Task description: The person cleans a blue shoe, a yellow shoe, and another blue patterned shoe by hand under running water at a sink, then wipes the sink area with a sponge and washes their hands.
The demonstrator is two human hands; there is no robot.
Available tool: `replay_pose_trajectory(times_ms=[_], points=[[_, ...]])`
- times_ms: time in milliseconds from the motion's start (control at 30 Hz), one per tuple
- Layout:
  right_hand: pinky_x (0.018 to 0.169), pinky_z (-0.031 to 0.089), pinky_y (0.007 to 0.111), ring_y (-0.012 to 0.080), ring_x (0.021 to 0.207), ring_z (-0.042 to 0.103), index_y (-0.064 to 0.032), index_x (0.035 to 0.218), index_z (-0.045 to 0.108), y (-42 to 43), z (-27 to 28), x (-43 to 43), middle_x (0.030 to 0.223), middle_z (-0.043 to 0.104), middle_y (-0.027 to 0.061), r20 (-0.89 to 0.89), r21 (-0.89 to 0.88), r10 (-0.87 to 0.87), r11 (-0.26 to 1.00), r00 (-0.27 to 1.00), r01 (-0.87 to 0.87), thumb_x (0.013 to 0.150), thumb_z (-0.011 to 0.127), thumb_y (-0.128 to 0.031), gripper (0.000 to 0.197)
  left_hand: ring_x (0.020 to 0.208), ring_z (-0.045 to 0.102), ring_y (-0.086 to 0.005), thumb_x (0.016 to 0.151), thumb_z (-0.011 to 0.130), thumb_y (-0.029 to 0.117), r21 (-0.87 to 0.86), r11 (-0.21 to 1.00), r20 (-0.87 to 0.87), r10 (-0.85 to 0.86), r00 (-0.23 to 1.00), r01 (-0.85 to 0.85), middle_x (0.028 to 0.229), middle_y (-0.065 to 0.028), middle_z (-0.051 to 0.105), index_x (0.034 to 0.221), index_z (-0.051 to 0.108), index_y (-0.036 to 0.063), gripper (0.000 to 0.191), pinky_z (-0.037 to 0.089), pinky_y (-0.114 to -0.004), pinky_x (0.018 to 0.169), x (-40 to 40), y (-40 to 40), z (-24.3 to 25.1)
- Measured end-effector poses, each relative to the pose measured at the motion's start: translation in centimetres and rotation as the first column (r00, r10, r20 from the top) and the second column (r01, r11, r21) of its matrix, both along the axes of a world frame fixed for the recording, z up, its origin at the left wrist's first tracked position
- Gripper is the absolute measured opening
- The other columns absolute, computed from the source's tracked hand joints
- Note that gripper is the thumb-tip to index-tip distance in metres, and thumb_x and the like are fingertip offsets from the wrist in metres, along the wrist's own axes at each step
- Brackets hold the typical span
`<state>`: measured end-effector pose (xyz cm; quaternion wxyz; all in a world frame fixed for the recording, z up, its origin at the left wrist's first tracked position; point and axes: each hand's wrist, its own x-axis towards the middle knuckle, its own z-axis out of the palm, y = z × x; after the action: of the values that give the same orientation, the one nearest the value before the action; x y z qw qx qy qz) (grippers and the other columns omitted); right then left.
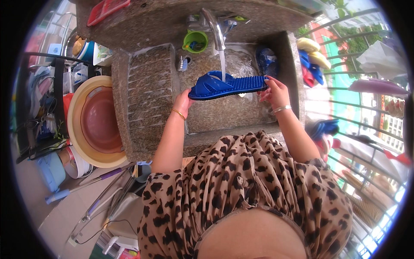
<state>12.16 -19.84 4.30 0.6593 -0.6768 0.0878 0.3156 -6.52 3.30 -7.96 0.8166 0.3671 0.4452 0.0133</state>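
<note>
A blue slipper [210, 85] with crossed straps and a studded footbed is held level above the basin of a stone sink [226, 116]. My left hand [183, 103] grips its toe end, while the heel is pinched by my right hand [276, 92]. From the chrome faucet [213, 27] a stream of water [222, 64] falls onto the slipper near the straps. Another blue slipper [267, 61] leans in the basin's back right corner. A scrub brush [183, 63] lies near the drain, left of the stream.
A green cup [195, 41] stands behind the basin. The ridged washboard [150, 97] forms the sink's left side. Nested plastic basins [97, 119] stand beside it. On the right, several shoes [310, 61] sit by the metal railing [352, 103]. Mop handles [93, 179] lean at lower left.
</note>
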Motion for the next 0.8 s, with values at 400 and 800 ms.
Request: replay_pose_trajectory(times_ms=[400,800], points=[[0.040,0.037,0.018,0.0025,0.044,0.048,0.0007,0.118,0.048,1.1,10.6,-3.1,0.050,0.053,-0.0003,0.540,-0.332,0.307,0.933,0.784,-0.137,0.077,0.064,-0.012,0.046,0.117,0.041,-0.0284,0.084,0.030,0.054,-0.442,0.753,0.294,-0.391,0.872,0.487,0.129,-0.0099,0.043,0.130,0.035,0.0131,0.062,0.008,-0.053,0.102,5.5,-5.8,-0.2],[0.065,0.048,0.023,0.0108,0.045,0.055,-0.0042,0.120,0.048,2.2,10.4,-3.7,0.049,0.053,0.0037,0.734,-0.434,0.446,0.888,0.511,-0.152,0.068,0.068,-0.009,0.056,0.116,0.041,-0.0241,0.086,0.042,0.031,0.501,0.656,0.437,-0.754,0.490,0.564,0.127,-0.0058,0.043,0.127,0.034,0.0117,0.045,0.029,-0.044,0.098,12.9,-6.0,-8.9]])
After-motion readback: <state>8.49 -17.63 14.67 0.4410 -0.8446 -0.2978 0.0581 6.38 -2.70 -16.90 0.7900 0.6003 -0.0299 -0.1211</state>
